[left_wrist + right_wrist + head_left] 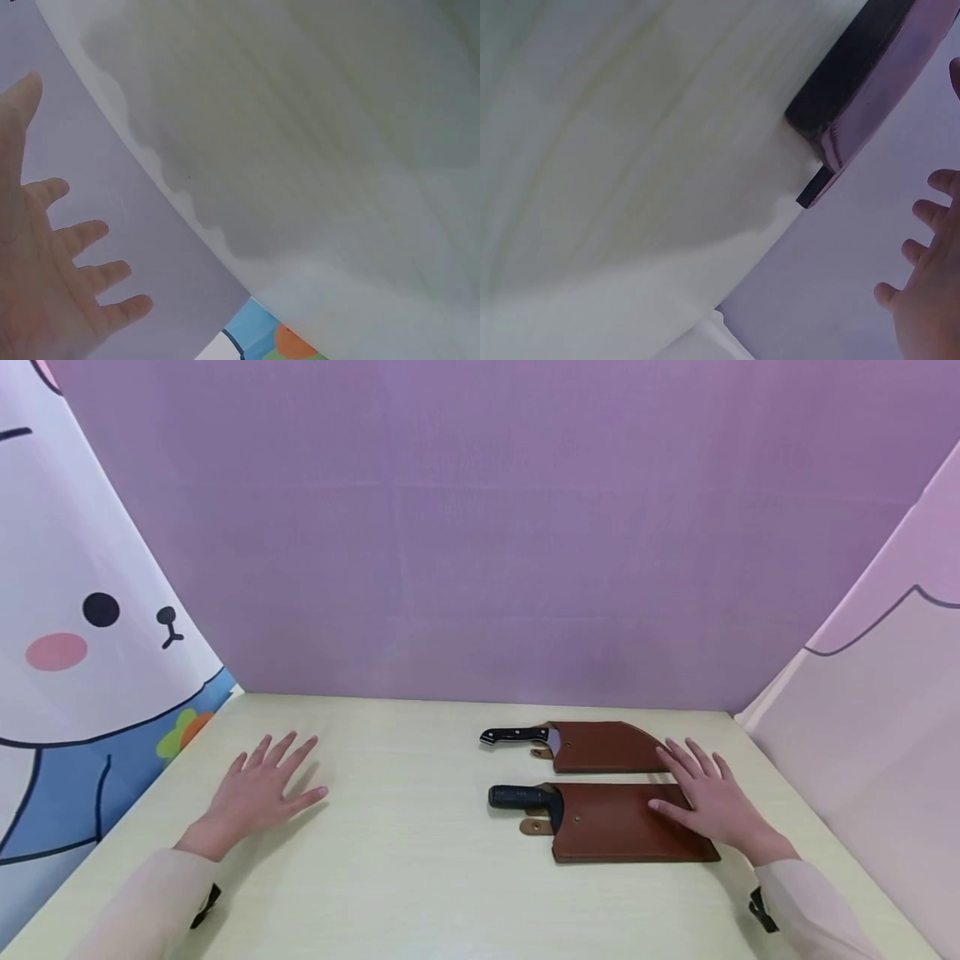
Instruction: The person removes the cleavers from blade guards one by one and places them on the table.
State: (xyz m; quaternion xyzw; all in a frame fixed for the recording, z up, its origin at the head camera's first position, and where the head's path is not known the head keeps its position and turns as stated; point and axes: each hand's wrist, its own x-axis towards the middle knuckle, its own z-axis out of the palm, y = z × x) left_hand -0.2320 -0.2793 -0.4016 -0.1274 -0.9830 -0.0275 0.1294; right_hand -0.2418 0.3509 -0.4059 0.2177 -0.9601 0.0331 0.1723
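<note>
Two knives in plain brown sheaths

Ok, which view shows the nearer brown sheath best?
The head view: most of the nearer brown sheath lies face-up there, though the right hand hides part. The right wrist view catches only a foreshortened end, cut off by the frame; the left wrist view shows none.

We've got a wide lane over the tabletop between the left hand and the black knife handles. Right side's tighter: rear leather sheath and front leather sheath block low passes, slim gap between, right hand over their right ends. Purple backdrop stops us at the far edge.
</note>
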